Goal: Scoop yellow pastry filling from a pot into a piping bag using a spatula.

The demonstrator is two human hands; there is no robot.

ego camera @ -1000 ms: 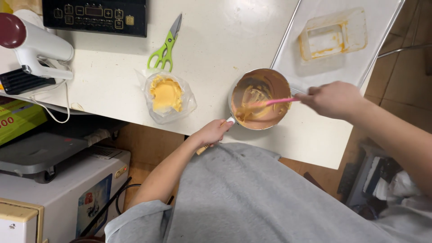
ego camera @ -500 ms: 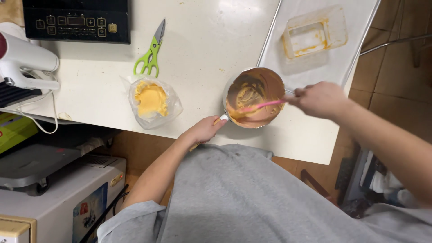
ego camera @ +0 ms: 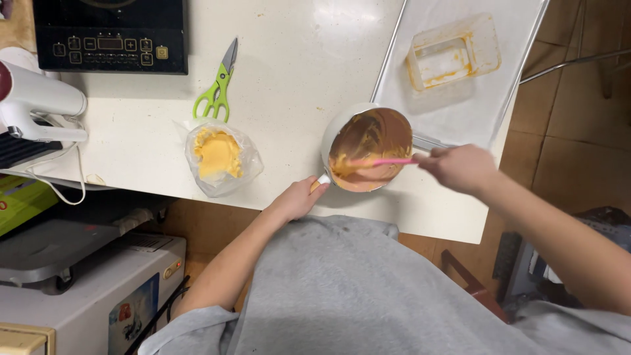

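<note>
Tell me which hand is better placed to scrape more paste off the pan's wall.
Probably the right hand: it already holds the pink spatula with its tip inside the saucepan. The left hand is occupied gripping the pan's handle.

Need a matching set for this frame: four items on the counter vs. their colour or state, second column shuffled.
Items:
1. scissors
2. spatula
3. plastic bag
4. plastic container

States:
A. holds yellow paste
B. scraped nearly empty, on the tray
C. green handles
D. pink, in the right hand, in the saucepan

Pairs: 1-C, 2-D, 3-A, 4-B
</note>
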